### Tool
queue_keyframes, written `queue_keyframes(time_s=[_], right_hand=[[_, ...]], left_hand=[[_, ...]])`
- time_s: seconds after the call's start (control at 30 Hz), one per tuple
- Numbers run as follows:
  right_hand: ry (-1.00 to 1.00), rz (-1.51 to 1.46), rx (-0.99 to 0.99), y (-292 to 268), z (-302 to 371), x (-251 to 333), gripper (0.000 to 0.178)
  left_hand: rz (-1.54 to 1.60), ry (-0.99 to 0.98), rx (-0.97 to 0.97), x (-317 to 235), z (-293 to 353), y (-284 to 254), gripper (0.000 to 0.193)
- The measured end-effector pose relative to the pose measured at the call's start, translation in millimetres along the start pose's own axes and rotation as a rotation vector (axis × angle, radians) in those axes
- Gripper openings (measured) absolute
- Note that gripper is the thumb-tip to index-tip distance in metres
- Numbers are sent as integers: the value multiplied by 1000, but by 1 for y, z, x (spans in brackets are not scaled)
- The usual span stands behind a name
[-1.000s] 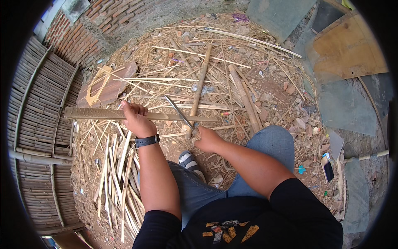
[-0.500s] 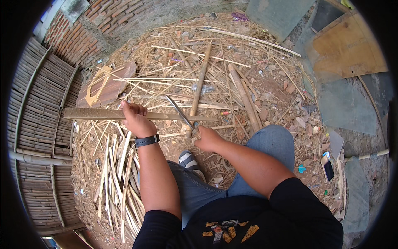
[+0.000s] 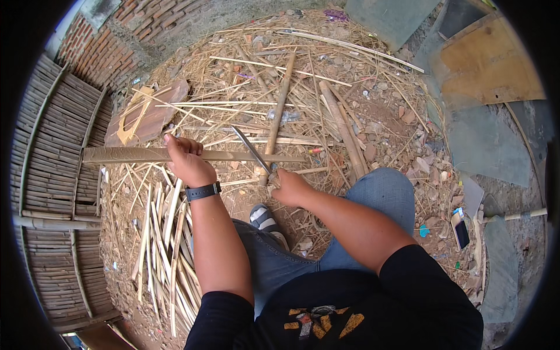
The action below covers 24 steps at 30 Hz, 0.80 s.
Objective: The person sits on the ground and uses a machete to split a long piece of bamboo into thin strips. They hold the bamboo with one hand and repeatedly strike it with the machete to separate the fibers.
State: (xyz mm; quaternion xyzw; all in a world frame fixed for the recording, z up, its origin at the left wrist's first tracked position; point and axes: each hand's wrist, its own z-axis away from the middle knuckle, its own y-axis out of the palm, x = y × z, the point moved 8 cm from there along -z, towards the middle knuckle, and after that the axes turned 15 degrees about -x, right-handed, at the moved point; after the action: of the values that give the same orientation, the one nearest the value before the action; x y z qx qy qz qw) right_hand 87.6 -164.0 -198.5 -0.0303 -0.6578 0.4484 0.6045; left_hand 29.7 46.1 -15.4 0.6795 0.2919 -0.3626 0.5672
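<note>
Left hand [image 3: 185, 160] is gripping a long flat bamboo slat [image 3: 140, 155] held level across the body; right hand [image 3: 289, 186] is closed around the handle of a long knife [image 3: 252, 150] whose blade is angling up and away, tip lying on the slat. To do it well, judging from this: keeping the slat steady with the left grip, blade angled shallow and away from the fingers [image 3: 175, 142], wrist firm. The slat is looking pale brown, flat, straight, dry, running left past the left hand towards the bamboo fence [image 3: 55, 175]. A pile of thin split strips [image 3: 163, 245] is lying on the ground below the left forearm, just beside the person's shoe [image 3: 265, 220]
</note>
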Motion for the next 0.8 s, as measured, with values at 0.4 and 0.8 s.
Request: queue_keyframes(time_s=[0.4, 0.8], right_hand=[[-20, -33, -13, -11, -1, 5, 54], [-18, -94, -25, -4, -5, 5, 52]], left_hand=[[47, -36, -16, 0, 1, 0, 34], [69, -45, 4, -1, 4, 4, 36]])
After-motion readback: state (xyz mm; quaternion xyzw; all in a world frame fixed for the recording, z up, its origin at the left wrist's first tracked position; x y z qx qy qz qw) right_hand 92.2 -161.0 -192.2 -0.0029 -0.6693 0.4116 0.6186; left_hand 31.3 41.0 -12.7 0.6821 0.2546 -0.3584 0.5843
